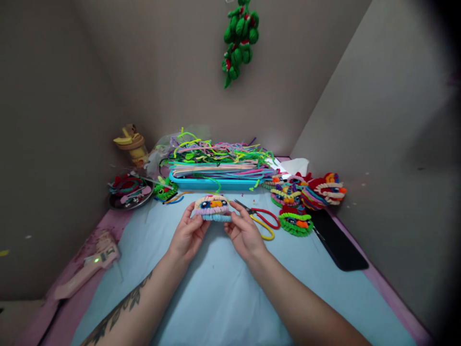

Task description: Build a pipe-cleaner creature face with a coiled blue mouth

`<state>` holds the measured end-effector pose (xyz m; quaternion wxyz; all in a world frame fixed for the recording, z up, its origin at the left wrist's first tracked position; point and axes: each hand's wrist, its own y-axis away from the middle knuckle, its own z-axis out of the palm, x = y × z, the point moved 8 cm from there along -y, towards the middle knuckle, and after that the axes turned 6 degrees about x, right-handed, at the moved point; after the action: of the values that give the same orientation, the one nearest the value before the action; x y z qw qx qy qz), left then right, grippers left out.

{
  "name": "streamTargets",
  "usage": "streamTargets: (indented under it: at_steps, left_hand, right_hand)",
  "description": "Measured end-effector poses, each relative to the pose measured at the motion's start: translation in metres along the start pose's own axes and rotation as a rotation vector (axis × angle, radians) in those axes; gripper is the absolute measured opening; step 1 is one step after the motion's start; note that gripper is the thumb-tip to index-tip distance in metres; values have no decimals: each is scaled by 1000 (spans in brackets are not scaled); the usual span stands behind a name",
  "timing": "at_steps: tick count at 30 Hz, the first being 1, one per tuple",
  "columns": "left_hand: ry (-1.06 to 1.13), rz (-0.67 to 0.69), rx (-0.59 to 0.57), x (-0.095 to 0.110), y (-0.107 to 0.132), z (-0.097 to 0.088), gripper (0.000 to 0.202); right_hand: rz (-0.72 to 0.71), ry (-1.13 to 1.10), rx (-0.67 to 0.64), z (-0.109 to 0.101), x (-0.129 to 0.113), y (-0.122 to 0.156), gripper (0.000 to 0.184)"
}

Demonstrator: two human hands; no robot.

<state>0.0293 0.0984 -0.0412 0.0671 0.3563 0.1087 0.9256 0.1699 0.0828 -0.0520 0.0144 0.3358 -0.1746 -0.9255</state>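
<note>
Between my two hands is a small pipe-cleaner bird face, cream on top with blue eyes and an orange beak, lilac and light blue rows below. My left hand pinches its left end with thumb and fingers. At the other end, my right hand grips the light blue row. The piece is held up above the light blue table cover. Just beyond my right hand lie scissors with one red and one yellow handle loop.
A blue tray heaped with pipe cleaners stands at the back. Finished bird faces and a black phone-like slab lie right. At left are a glue gun with a green light, a metal bowl and a yellow cup.
</note>
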Motion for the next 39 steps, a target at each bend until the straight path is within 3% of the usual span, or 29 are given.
streamTargets:
  at_steps: [4,9,12,20,32,39]
  left_hand:
    - [8,48,17,7,-4,-3,46]
    - [-16,54,-3,7,-3,0,46]
    - [-20,52,-21,6,-2,1,44]
    - [2,41,-47,7,0,4,39]
    - [-16,-82,-138,-4,5,13,41]
    - [-47,-96,-169,-6,4,12,53]
  right_hand:
    - [-103,105,-10,0,-5,2,34]
    - [-250,435,-82,7,-9,5,31]
    - [-277,507,-49,4,-10,4,28]
    - [-274,347,62,-7,-18,-3,28]
    - [-267,227,1,-1,-22,-4,30]
    - [-88,74,-64,3,-10,-3,34]
